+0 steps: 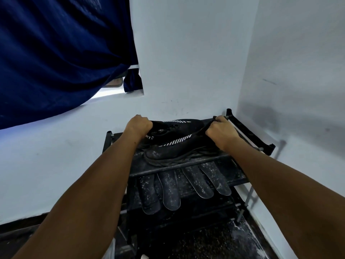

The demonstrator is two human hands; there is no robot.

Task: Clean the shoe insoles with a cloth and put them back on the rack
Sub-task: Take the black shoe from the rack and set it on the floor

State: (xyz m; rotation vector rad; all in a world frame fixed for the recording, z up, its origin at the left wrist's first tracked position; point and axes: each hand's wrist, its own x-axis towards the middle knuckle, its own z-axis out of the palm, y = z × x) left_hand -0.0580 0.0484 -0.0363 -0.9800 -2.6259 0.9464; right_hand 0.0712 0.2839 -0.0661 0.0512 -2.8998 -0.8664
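A black shoe rack [250, 134] stands in the corner where two pale blue walls [186, 53] meet. On its top shelf sit two black shoes with white stripes. The near shoe [173, 152] lies along the front edge of that shelf, dusted with pale specks, its toe toward the left end. The far shoe [179, 126] lies behind it, toward the back edge.

The left hand [139, 125] has its grip closed over the left end of the far shoe, fingers curled over the top. The right hand [221, 130] has its grip closed at the right end of the shoes, near the rack's back right corner, and seems to pinch a heel edge or pull tab, though the hand covers the contact.

Four dark insoles [186, 187] lie side by side on the shelf below, speckled with white dust, their rounded ends hanging over that shelf's front edge. The two on the left sit lower and nearer than the two on the right.

A dark blue curtain [56, 53] hangs at the upper left. The floor [214, 243] beneath the rack is dark and speckled.
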